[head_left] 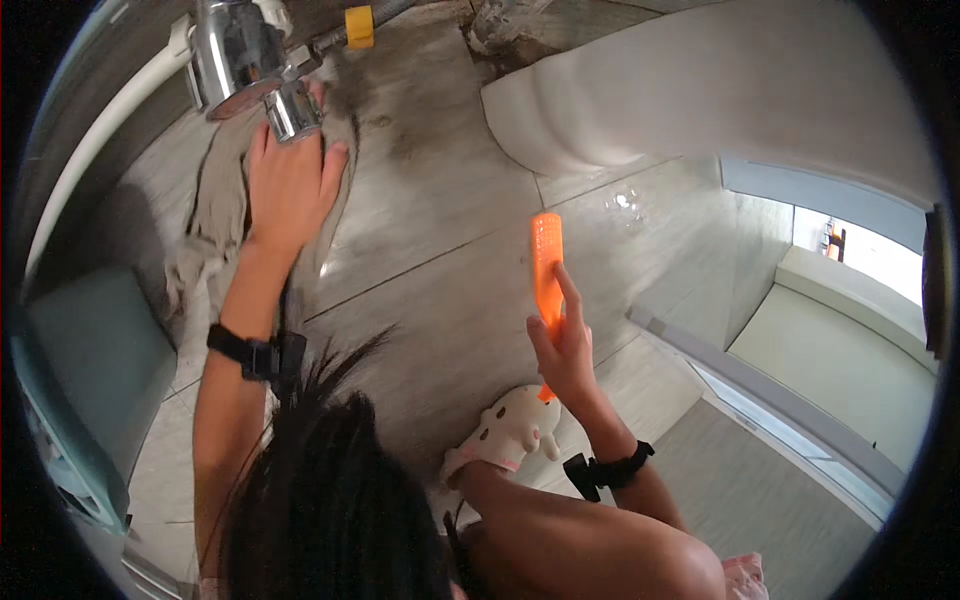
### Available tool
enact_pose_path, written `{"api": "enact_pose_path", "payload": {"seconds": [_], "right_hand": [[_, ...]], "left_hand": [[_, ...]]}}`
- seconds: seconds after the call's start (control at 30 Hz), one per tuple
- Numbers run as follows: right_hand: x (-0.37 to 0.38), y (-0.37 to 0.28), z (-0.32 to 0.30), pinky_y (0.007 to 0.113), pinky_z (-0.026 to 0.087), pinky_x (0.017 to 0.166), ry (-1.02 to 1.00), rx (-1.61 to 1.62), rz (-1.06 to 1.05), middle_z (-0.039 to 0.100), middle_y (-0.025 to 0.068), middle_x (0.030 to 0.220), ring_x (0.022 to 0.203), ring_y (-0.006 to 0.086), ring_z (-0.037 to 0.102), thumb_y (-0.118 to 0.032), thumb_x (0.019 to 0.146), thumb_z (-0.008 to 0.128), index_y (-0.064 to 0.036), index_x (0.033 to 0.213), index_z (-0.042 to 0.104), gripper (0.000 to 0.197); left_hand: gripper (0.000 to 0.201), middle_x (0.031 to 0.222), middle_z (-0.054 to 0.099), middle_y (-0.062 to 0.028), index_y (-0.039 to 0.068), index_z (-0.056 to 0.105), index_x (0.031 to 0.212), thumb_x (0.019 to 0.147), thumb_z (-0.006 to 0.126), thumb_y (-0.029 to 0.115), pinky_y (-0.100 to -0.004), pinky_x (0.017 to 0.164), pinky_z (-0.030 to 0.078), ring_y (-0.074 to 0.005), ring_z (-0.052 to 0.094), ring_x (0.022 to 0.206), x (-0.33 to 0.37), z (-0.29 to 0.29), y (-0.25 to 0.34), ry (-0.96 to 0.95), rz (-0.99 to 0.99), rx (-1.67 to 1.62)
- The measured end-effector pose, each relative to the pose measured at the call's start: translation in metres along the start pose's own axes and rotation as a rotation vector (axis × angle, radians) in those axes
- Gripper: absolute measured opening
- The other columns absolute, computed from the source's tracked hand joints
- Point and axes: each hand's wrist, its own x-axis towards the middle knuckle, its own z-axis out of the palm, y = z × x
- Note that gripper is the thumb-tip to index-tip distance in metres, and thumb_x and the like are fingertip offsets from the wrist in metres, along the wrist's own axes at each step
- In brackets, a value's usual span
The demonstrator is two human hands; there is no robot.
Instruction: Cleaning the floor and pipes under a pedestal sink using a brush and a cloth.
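At the upper left, my left hand (288, 190) lies palm down on a crumpled grey cloth (215, 200) spread on the floor. Its thumb and visible fingers are spread; a chrome fitting (292, 110) hides part of the fingers. My right hand (568, 355), right of centre, is closed round the handle of an orange brush (547, 245). The brush's dotted head points away from me, above the floor. I cannot make out its bristles. Behind the handle's near end is a white slipper (515, 425) with an animal shape, on my foot.
A chrome drain trap (235, 55) and white pipe (100, 140) hang above the left hand. A white ceramic base (640, 95) bulges at the upper right. A blue-green plastic bin or stool (95, 330) stands left. A raised door track (760, 400) crosses the right side.
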Motion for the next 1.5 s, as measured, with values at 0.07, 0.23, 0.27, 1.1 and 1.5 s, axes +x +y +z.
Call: {"api": "enact_pose_path", "payload": {"seconds": [0.07, 0.23, 0.27, 1.1, 1.5], "right_hand": [[0.006, -0.008, 0.003, 0.038, 0.052, 0.073, 0.001, 0.169, 0.084, 0.060, 0.0208, 0.117, 0.076, 0.0271, 0.065, -0.008, 0.091, 0.054, -0.0150, 0.147, 0.021, 0.066], [0.025, -0.030, 0.019, 0.031, 0.048, 0.064, -0.060, 0.276, 0.171, 0.060, 0.0181, 0.118, 0.067, 0.0180, 0.058, -0.008, 0.091, 0.054, -0.0131, 0.147, 0.021, 0.066], [0.026, -0.030, 0.020, 0.029, 0.047, 0.061, -0.041, 0.249, 0.007, 0.061, 0.0173, 0.116, 0.064, 0.0160, 0.056, -0.008, 0.091, 0.053, -0.0126, 0.147, 0.021, 0.065], [0.030, -0.025, 0.011, 0.031, 0.048, 0.061, -0.066, 0.239, 0.048, 0.061, 0.0220, 0.115, 0.063, 0.0165, 0.059, -0.007, 0.091, 0.053, -0.0126, 0.147, 0.021, 0.066], [0.014, -0.028, 0.004, 0.032, 0.047, 0.060, -0.181, 0.194, 0.172, 0.063, 0.0169, 0.086, 0.061, 0.0174, 0.057, -0.009, 0.092, 0.053, -0.0168, 0.148, 0.019, 0.066]], "left_hand": [[0.060, 0.141, 0.041, -0.0182, 0.001, 0.035, 0.140, 0.088, 0.052, 0.026, -0.0444, 0.109, 0.025, -0.0330, 0.034, 0.133, 0.025, 0.019, -0.007, 0.084, 0.084, 0.004], [0.056, 0.139, 0.045, -0.0138, 0.007, 0.044, 0.136, 0.088, 0.056, 0.032, -0.0417, 0.108, 0.028, -0.0300, 0.036, 0.131, 0.071, 0.023, 0.008, 0.044, 0.156, 0.075], [0.056, 0.139, 0.045, -0.0138, 0.007, 0.044, 0.136, 0.088, 0.056, 0.032, -0.0417, 0.108, 0.028, -0.0300, 0.036, 0.131, 0.076, 0.025, 0.009, 0.049, 0.156, 0.076], [0.049, 0.138, 0.046, -0.0137, 0.004, 0.044, 0.134, 0.091, 0.052, 0.027, -0.0407, 0.105, 0.036, -0.0287, 0.042, 0.129, 0.122, 0.041, 0.033, 0.149, 0.209, 0.065], [0.043, 0.128, 0.054, -0.0158, 0.008, 0.043, 0.132, 0.089, 0.043, 0.010, -0.0433, 0.099, 0.041, -0.0355, 0.050, 0.119, 0.178, 0.071, 0.032, 0.218, 0.304, -0.431]]}}
